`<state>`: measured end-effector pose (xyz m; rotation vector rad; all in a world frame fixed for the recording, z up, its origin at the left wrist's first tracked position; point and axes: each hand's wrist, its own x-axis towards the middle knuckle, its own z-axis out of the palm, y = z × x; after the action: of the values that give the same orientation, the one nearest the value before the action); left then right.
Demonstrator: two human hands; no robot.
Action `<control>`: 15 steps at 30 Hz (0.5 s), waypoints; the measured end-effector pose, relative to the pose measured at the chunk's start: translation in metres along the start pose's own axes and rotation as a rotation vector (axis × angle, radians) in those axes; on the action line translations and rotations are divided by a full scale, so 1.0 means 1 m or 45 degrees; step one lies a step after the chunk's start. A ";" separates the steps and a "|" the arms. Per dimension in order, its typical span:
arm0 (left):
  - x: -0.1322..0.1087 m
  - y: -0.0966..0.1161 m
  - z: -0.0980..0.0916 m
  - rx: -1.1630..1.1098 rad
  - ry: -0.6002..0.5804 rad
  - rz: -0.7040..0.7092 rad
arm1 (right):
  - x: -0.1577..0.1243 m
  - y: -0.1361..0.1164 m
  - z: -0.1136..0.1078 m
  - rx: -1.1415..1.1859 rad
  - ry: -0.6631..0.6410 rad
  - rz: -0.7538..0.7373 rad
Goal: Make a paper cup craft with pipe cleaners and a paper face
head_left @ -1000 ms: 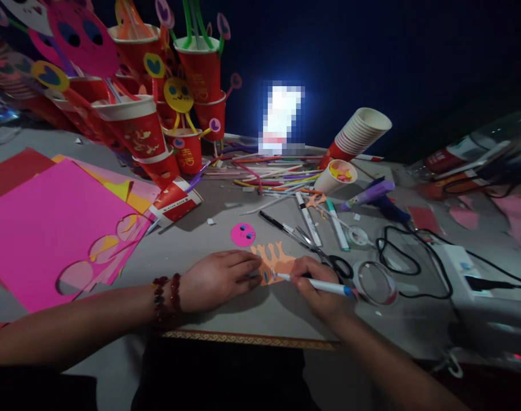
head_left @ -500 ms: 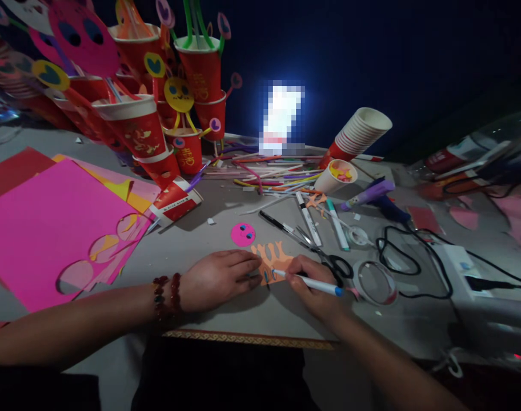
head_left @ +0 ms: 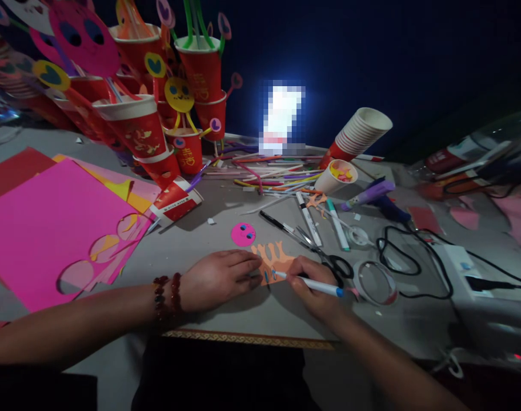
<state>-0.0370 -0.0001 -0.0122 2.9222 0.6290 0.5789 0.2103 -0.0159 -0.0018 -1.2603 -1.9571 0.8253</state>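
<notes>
An orange paper piece (head_left: 279,250) with cut-out gaps along its top lies on the table, bearing small blue oval marks. My left hand (head_left: 220,281) rests flat on its left edge, fingers stretched out and touching the paper. A white marker with a blue end (head_left: 318,285) is gripped in my right hand (head_left: 314,291), its tip at one of the ovals. Just above the paper lies a pink paper disc (head_left: 243,234) with blue eyes and a mouth. Scissors with black handles (head_left: 338,267) are beside my right hand.
Pink paper sheets (head_left: 63,222) lie on the left, below decorated red cups (head_left: 132,128). Straws (head_left: 277,171) and stacked cups (head_left: 359,134) stand farther back. Markers (head_left: 308,220), a tape roll (head_left: 374,282) and a black cable (head_left: 419,254) are to the right.
The marker tip has shifted very slightly at the oval on the orange paper. My left hand stays in place.
</notes>
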 end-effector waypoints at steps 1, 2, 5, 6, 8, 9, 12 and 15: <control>0.000 0.000 0.000 0.000 -0.002 0.005 | 0.000 0.000 0.000 -0.001 -0.003 -0.003; 0.001 0.000 -0.001 0.000 0.004 0.003 | 0.000 0.000 0.000 -0.004 -0.005 -0.005; 0.002 0.001 -0.002 -0.003 0.019 -0.004 | -0.001 0.001 0.000 -0.018 -0.012 -0.011; 0.002 0.001 -0.002 -0.002 0.020 -0.006 | -0.001 0.001 0.000 -0.019 -0.012 -0.018; 0.002 0.001 -0.002 0.000 0.024 -0.003 | -0.001 0.001 0.000 -0.019 -0.004 -0.033; 0.002 0.001 -0.002 0.000 0.029 0.000 | -0.001 0.001 0.000 -0.019 -0.003 -0.041; 0.003 0.001 -0.003 -0.002 0.047 0.007 | -0.001 0.001 0.001 -0.021 0.004 -0.057; 0.004 0.000 -0.005 -0.014 0.040 0.013 | -0.001 0.001 0.001 -0.013 -0.006 -0.053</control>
<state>-0.0356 0.0010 -0.0066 2.9131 0.6129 0.6290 0.2106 -0.0160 -0.0035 -1.2204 -1.9873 0.7991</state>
